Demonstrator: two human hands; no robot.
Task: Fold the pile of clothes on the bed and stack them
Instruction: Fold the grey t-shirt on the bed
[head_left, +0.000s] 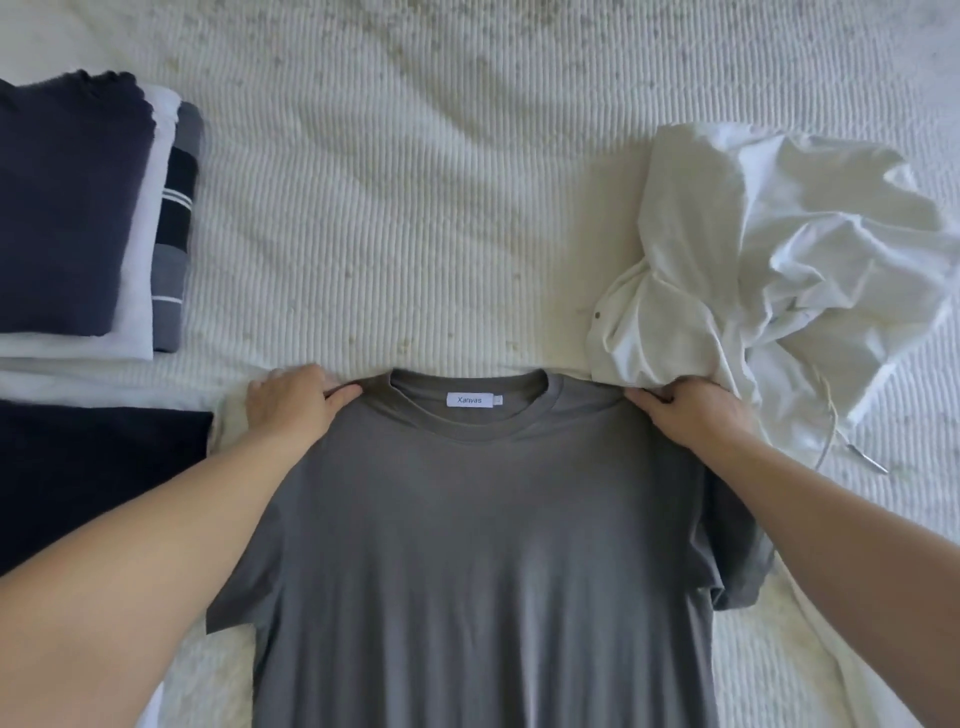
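A grey T-shirt lies spread front-up on the white bed, collar away from me, with a white label inside the neck. My left hand pinches its left shoulder beside the collar. My right hand pinches the right shoulder in the same way. The right sleeve is bunched and folded under; the hem runs out of view at the bottom. A stack of folded clothes, navy on top, then white and a striped grey piece, sits at the far left.
A crumpled white garment with a drawstring lies at the right, touching the shirt's right shoulder. A dark folded piece lies at the left edge, below the stack.
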